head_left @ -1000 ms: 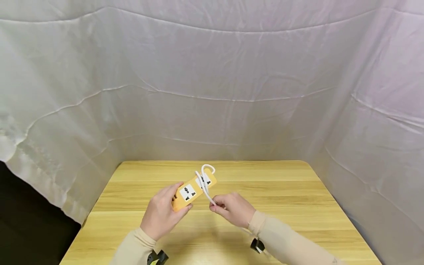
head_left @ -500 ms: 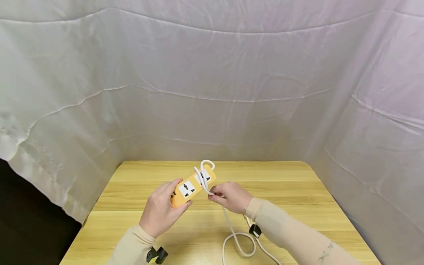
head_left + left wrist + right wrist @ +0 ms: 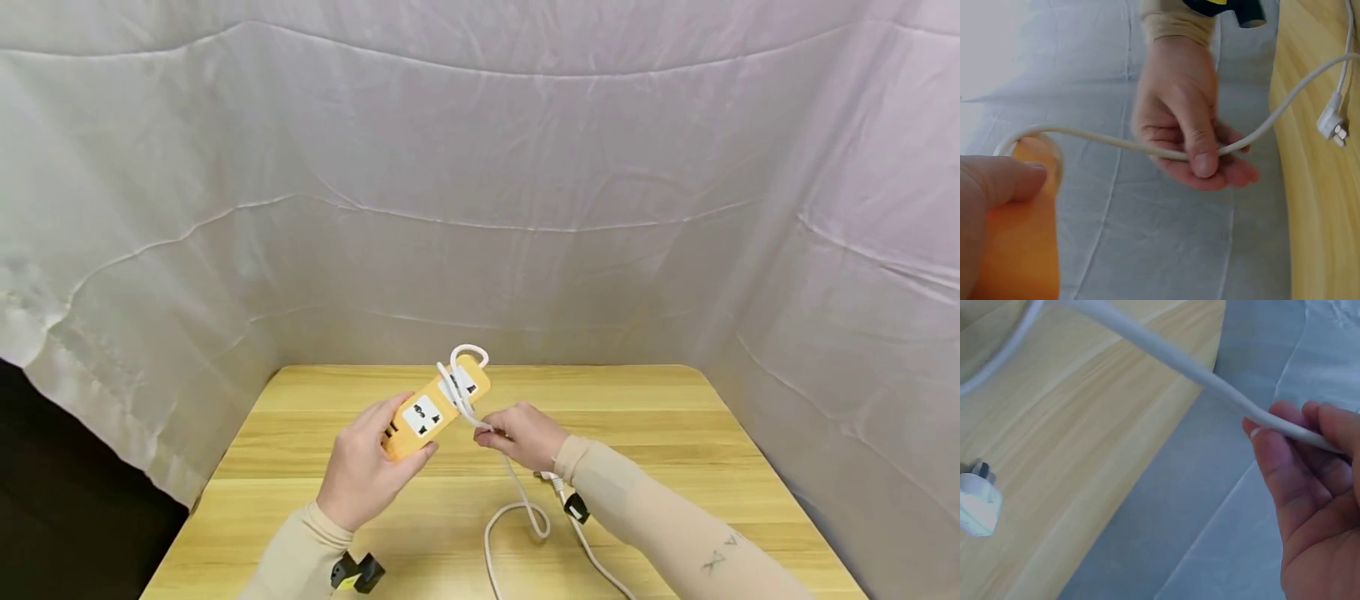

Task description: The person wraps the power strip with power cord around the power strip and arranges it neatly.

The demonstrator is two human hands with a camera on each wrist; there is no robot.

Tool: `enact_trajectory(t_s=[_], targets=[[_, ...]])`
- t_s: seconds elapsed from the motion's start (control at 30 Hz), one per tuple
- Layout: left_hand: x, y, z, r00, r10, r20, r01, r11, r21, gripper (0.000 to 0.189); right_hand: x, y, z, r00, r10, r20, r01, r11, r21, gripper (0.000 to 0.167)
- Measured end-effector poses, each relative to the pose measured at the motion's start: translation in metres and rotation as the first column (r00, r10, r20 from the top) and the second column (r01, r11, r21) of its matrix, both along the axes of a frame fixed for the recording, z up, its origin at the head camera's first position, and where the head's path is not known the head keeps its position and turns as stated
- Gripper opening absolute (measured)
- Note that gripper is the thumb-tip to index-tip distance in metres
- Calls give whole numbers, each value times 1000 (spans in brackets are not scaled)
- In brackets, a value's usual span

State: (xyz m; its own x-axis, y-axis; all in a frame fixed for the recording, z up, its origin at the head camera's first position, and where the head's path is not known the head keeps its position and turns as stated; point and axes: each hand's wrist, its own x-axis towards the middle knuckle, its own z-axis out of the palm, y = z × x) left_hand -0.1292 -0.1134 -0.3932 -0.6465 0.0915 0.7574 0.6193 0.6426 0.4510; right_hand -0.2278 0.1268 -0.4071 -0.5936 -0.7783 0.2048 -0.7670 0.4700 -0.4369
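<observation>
My left hand (image 3: 365,467) grips the lower left end of a yellow power strip (image 3: 444,405), tilted with its white socket panels facing up. White cord (image 3: 457,379) loops over the strip's far end and wraps across its upper socket. Between thumb and fingers, my right hand (image 3: 525,435) pinches the cord just right of the strip. In the left wrist view the cord (image 3: 1094,137) runs from the orange-looking strip (image 3: 1025,244) to the right thumb and fingers. The cord's loose part hangs below the right hand onto the table.
The cord's white plug (image 3: 1333,122) lies on the wooden table (image 3: 637,467), mostly behind the right wrist in the head view. A slack curl of cord (image 3: 491,550) lies near the front. Pale grey curtains (image 3: 495,167) surround the table's back and sides.
The strip has moved slightly up and away in the left hand. The right hand shifted up a little, still pinching the cord. Loose cord and the plug have come into view on the table.
</observation>
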Motion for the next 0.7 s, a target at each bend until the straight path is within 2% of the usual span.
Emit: enact_trajectory(t_s=[0.2,0.37,0.43,0.57,0.7], targets=[[2,4,2,999,-35,-13,34,999,-12,63,-3,2,-9,999,17,47,-21,998,66,19],[5,10,-1,994,-104,-35,102,994,-44,65,-4,1,-12,999,43,25,-45,998,51,14],[7,13,-2,991,-132,-36,130,990,-54,66,-5,1,-12,999,44,-15,-44,998,46,17],[9,17,-4,985,-171,-35,169,984,-55,65,-3,5,-11,997,2,-78,3,998,68,22],[10,19,-9,976,-206,-65,202,977,-69,65,-3,9,-7,996,-47,-77,53,996,70,19]])
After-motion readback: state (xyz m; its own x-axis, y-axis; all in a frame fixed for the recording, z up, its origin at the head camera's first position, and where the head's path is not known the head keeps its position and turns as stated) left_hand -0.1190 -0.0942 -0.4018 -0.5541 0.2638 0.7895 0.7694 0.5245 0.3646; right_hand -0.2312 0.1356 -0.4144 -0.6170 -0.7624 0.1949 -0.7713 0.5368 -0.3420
